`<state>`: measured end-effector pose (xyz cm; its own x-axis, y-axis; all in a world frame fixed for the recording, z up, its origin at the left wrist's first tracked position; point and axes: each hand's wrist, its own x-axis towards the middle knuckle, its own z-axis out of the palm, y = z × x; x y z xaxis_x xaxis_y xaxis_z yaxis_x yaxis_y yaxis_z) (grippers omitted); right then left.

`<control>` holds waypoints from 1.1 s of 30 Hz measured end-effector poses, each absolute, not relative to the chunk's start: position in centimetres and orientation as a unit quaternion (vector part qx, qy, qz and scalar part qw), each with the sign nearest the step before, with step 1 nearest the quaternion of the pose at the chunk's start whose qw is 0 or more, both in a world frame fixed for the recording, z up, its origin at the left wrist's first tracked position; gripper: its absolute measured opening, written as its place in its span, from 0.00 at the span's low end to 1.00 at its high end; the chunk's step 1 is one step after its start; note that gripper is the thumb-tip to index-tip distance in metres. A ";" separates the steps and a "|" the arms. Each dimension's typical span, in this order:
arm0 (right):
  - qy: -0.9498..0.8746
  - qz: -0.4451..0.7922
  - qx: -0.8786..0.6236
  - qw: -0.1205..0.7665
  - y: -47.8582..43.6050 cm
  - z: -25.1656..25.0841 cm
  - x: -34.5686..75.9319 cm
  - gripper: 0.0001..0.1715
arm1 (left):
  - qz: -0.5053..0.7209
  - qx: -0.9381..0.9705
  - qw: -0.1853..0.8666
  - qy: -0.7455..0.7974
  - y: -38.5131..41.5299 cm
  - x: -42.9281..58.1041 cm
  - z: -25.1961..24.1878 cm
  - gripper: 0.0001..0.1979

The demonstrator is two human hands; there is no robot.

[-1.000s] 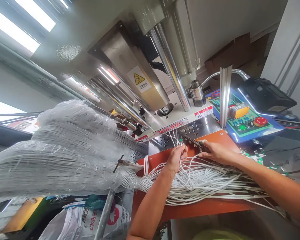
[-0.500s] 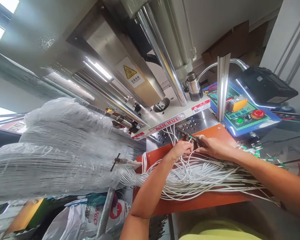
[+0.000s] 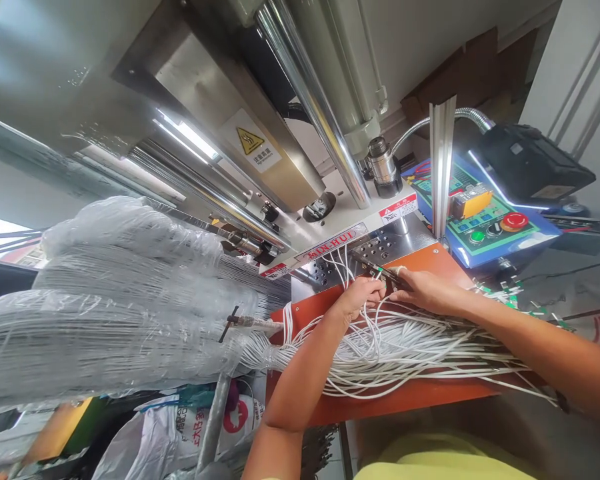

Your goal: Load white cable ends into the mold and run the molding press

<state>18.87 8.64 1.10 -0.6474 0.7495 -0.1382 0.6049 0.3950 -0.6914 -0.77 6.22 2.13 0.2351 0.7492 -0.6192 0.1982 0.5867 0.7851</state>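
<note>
There are two hands (image 3: pixel 360 298) (image 3: pixel 430 293), one red stop button (image 3: pixel 514 221) and one green button (image 3: pixel 477 235).

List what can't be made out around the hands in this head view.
All in the head view:
Where the white wires meet the left hand: hidden by its fingers.
Dark narrow piece at the right hand: partly covered by the fingers, too small to name.
Warning label small print: too small to read.
Plastic-wrapped bundle: wires blurred by the wrap.
Bag: cut off by the bottom edge.

Pale yellow shirt (image 3: pixel 445 460), bare forearms (image 3: pixel 540 347), right hand (image 3: pixel 430 293) (pale band on one finger (image 3: pixel 398 269))
</note>
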 end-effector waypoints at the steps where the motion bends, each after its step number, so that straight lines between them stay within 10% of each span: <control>1: -0.829 0.366 -0.411 0.097 8.6 1.1 18.8 0.16 | 0.212 0.397 0.673 0.587 6.2 -0.7 1.9 0.10; 14: -0.823 0.380 -0.410 0.097 8.7 0.8 19.0 0.18 | 0.255 0.569 0.364 0.692 5.3 -1.7 4.1 0.16; 22: -0.819 0.391 -0.407 0.102 8.5 1.3 18.8 0.17 | 0.424 0.424 0.477 0.642 6.1 -3.3 2.6 0.18; 33: -0.823 0.387 -0.403 0.105 8.7 1.0 18.9 0.17 | 0.321 0.395 0.589 0.627 6.9 -3.5 3.5 0.10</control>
